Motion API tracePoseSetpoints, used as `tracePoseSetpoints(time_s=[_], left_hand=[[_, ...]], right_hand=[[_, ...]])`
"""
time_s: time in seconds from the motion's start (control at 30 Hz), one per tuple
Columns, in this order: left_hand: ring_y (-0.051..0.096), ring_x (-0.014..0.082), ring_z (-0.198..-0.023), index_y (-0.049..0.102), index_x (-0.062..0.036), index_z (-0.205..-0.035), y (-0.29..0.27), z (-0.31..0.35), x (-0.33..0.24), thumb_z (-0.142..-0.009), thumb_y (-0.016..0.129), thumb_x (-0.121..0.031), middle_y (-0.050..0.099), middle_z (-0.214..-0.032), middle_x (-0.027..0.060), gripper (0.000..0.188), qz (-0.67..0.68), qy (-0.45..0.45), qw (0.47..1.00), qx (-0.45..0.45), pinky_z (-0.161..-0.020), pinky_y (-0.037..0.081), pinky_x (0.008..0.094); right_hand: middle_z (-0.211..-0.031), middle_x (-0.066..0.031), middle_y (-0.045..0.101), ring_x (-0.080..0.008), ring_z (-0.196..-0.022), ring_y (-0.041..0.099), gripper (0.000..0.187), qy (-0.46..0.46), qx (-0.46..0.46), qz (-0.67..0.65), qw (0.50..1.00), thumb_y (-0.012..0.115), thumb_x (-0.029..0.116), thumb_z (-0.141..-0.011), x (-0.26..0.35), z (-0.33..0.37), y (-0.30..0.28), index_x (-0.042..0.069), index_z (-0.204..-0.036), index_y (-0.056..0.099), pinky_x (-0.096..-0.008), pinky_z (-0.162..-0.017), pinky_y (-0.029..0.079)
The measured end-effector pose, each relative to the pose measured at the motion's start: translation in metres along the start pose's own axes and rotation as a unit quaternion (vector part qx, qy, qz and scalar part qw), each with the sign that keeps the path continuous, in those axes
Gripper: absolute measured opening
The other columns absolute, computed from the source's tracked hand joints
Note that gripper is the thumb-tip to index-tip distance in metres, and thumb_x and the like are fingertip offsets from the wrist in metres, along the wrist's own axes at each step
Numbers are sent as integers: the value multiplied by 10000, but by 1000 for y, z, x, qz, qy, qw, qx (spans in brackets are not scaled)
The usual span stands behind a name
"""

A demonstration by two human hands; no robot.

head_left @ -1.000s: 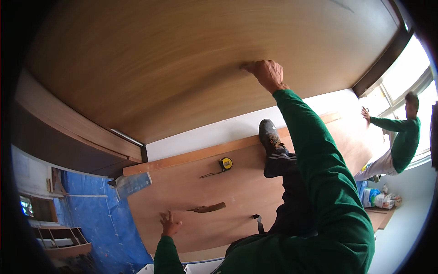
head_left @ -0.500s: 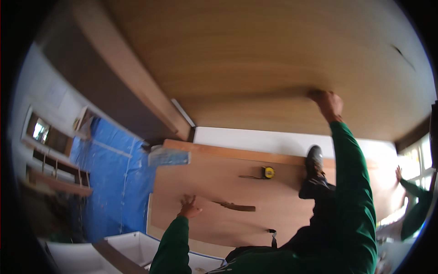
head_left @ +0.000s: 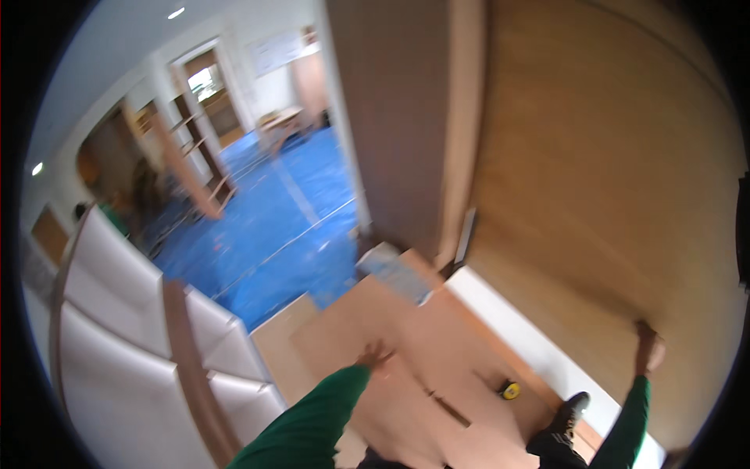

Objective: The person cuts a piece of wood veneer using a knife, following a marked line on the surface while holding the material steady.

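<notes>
My left hand (head_left: 376,358), in a green sleeve, is over the brown board (head_left: 336,316) with its fingers spread. It holds nothing; whether it touches the board I cannot tell. At the right, my right hand (head_left: 650,350) is closed against the large upright wooden panel (head_left: 594,180). Anything inside those fingers is hidden. Between the hands lie a tool with a brown handle (head_left: 453,411), too blurred to name, and a yellow and black tape measure (head_left: 509,389). My shoe (head_left: 574,405) is by the white strip (head_left: 500,316) below the panel.
A flat bluish package (head_left: 394,273) lies at the board's far corner. A dark brown upright panel (head_left: 394,125) stands beyond it. Blue sheeting (head_left: 289,195) covers the floor behind. White open compartments (head_left: 117,313) fill the near left. A small bench (head_left: 281,125) stands far back.
The view has swung left, bringing more of the blue floor and white compartments into sight. My left hand stays spread over the board, and my right stays closed at the large panel.
</notes>
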State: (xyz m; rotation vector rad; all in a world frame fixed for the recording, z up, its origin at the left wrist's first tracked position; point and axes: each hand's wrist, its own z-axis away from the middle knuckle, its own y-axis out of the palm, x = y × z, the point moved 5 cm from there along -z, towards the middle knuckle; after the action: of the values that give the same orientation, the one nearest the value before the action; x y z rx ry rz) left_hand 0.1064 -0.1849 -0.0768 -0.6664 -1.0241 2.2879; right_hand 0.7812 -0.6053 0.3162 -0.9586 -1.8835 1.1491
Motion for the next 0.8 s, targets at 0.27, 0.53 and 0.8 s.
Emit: tracePoseSetpoints(time_s=[0.27, 0.53, 0.8], left_hand=[[-31, 657, -1606, 49, -281, -1778, -1, -15, 16, -911, 693, -748, -64, -1777, 363, 1177, -63, 31, 995, 67, -1249, 180, 786], [-33, 603, -1628, 44, -256, -1779, -27, 6, -5, -883, 759, -706, -52, -1794, 322, 1231, -38, -6, 994, 105, -1273, 141, 756], [-35, 549, -1649, 39, -231, -1780, -38, 10, -11, -856, 824, -665, -39, -1810, 281, 1288, -42, -10, 992, 116, -1297, 102, 725]], right_hand=[[-881, -8, 800, -270, -798, 763, 145, -62, -113, 21, 991, 808, 420, -903, 27, 9, -26, 287, -942, 850, -453, -672, 593], [-750, -62, 760, -304, -753, 749, 327, 3, -130, -68, 989, 857, 505, -843, 32, 8, -66, 180, -867, 842, -457, -673, 565], [-794, -100, 768, -343, -805, 754, 358, 81, -158, -150, 973, 800, 489, -899, 10, -2, -100, 132, -889, 818, -487, -733, 560]])
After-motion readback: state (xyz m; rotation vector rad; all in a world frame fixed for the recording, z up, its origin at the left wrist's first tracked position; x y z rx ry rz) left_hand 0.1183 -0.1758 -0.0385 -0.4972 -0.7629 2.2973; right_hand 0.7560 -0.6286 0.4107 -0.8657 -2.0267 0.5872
